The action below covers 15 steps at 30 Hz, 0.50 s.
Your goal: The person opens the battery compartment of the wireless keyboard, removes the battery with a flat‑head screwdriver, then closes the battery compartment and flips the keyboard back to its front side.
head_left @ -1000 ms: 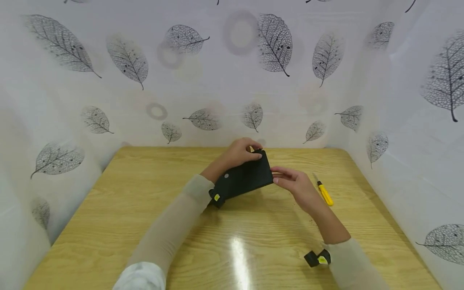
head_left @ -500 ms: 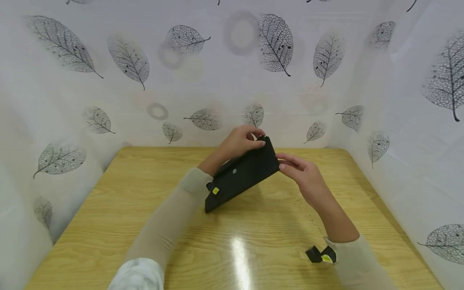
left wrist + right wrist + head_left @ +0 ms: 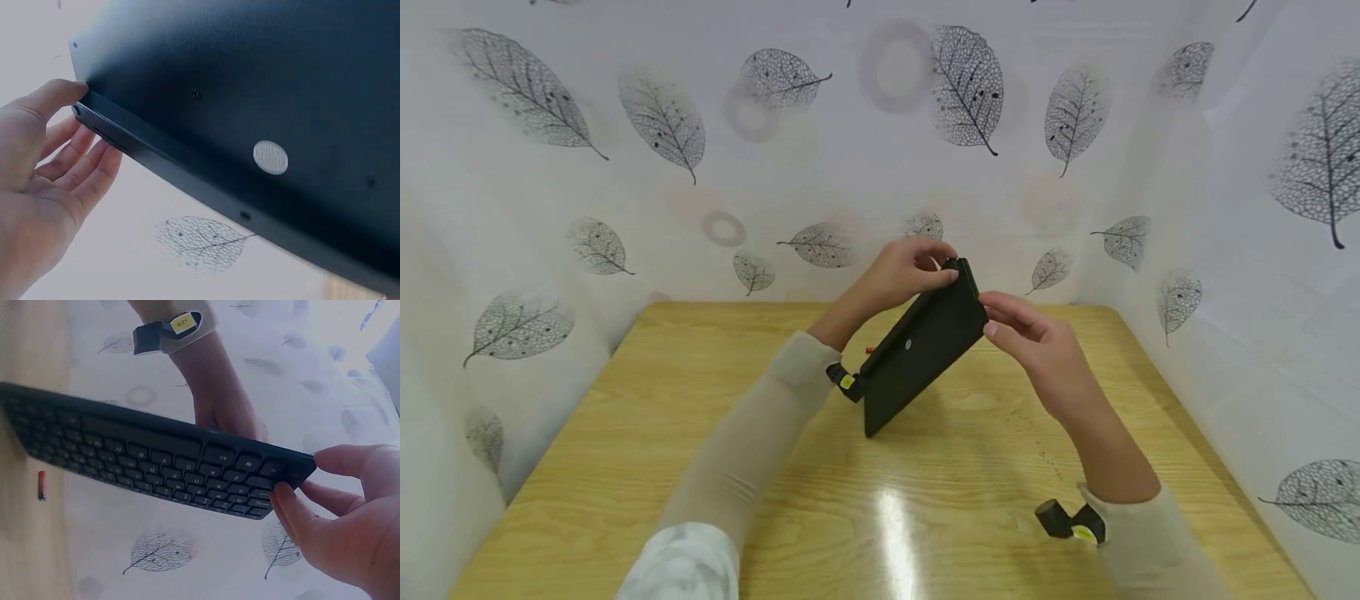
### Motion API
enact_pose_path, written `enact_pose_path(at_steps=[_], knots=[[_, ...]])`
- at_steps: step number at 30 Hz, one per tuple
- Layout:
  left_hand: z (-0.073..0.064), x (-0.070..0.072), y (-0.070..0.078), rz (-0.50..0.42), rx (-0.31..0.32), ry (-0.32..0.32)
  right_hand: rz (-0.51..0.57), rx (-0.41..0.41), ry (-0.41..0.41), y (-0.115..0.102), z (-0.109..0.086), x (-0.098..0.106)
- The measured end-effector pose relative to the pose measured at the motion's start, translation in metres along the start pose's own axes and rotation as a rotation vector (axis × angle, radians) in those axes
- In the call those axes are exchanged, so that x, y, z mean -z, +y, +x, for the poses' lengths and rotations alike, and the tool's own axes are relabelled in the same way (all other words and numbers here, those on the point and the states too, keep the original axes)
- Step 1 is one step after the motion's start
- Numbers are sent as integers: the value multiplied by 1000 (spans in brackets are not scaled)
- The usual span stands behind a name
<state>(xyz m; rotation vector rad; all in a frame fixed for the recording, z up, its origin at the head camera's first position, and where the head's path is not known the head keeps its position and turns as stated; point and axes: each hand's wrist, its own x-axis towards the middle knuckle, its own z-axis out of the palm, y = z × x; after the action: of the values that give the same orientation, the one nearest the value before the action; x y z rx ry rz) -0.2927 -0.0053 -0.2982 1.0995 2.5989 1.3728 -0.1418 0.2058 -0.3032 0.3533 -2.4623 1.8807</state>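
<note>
A black keyboard point(image 3: 925, 346) stands tilted on its edge, one lower corner at the tabletop. Its underside, with a pale oval sticker point(image 3: 270, 157), faces the head camera. The right wrist view shows its keys point(image 3: 181, 465). My left hand point(image 3: 901, 273) grips the upper far end, thumb on the underside and fingers round the thick edge. My right hand point(image 3: 1037, 346) pinches the right-hand corner between thumb and fingers. On the wood behind the keyboard lies a small red-and-black battery point(image 3: 42, 485), mostly hidden in the head view.
The wooden table point(image 3: 700, 433) bears faint dark specks point(image 3: 1045, 454) near my right forearm. A leaf-printed white cloth point(image 3: 850, 167) hangs along the back and sides. Black wrist-worn blocks point(image 3: 1067, 521) jut out from my sleeves.
Both hands have raised the keyboard's right end and moved it rightward, tilting it more steeply. The battery has come into view behind it, while the yellow screwdriver has gone out of sight behind my right arm.
</note>
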Motion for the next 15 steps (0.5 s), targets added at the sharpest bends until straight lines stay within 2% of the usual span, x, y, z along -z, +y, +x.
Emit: enact_pose_path(at_steps=[4, 10, 15], knots=[[1, 4, 7, -8, -24, 27, -60, 39, 27, -12, -2, 1], [2, 6, 11, -49, -66, 73, -75, 103, 37, -25, 0, 2], [1, 4, 8, -128, -91, 90, -129, 101, 40, -33, 1, 1]])
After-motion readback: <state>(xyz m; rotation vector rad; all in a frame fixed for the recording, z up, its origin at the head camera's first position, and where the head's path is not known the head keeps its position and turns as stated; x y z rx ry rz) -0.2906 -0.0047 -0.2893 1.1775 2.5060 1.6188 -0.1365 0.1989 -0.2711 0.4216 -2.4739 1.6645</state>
